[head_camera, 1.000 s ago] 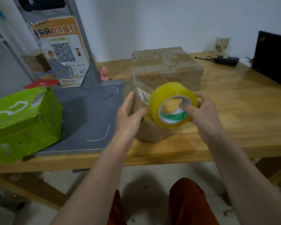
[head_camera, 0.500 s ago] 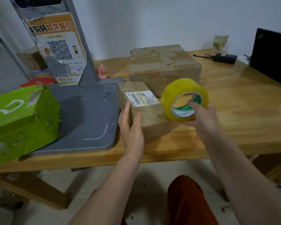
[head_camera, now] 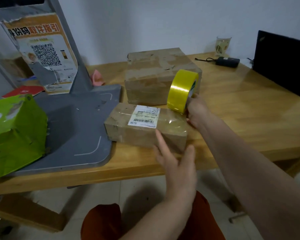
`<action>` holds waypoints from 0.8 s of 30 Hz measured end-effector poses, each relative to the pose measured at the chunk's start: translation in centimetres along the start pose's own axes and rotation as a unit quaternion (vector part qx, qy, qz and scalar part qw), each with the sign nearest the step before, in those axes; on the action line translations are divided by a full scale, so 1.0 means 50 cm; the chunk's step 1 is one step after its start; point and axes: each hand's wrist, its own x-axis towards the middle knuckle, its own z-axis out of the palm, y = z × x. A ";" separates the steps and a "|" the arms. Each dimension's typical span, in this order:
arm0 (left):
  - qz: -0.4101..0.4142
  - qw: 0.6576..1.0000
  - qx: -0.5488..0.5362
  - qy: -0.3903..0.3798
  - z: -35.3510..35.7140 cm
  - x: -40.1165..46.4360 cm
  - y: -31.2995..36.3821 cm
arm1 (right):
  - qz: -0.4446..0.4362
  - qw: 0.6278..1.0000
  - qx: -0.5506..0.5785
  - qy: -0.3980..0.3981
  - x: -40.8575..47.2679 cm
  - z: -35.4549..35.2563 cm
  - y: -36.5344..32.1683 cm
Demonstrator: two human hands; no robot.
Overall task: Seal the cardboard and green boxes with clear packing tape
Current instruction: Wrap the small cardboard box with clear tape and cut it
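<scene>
A small cardboard box (head_camera: 128,132) with a white shipping label lies flat near the table's front edge. A strip of clear tape runs across its top to the yellow tape roll (head_camera: 181,90), which my right hand (head_camera: 197,111) grips at the box's right end. My left hand (head_camera: 175,161) presses with straight fingers against the box's front right side. A larger taped cardboard box (head_camera: 156,73) stands behind it. The green box (head_camera: 14,134) sits at the far left on a grey base.
A grey stand base (head_camera: 73,129) with a QR-code poster (head_camera: 42,56) fills the table's left. A black charger (head_camera: 226,61), a glass cup (head_camera: 222,45) and a dark laptop (head_camera: 282,63) lie at the back right. The wooden table (head_camera: 249,108) edge runs along the front.
The small box went from tilted up to lying flat. My right hand carried the roll to the box's right end, drawing tape over the top. My left hand shifted to the front right side.
</scene>
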 end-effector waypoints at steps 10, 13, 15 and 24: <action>0.209 0.859 0.465 -0.045 -0.070 0.176 0.179 | -0.056 0.987 -0.027 -0.150 -0.003 -0.026 -0.015; 0.136 0.878 0.426 -0.170 -0.057 0.252 0.172 | -0.019 0.990 -0.007 -0.137 0.004 -0.027 -0.034; 0.131 0.886 0.389 -0.215 -0.046 0.274 0.154 | -0.015 0.990 -0.006 -0.138 0.009 -0.027 -0.051; 0.192 0.947 0.159 -0.204 -0.050 0.250 0.125 | -0.186 0.940 -0.162 -0.235 -0.037 -0.023 -0.099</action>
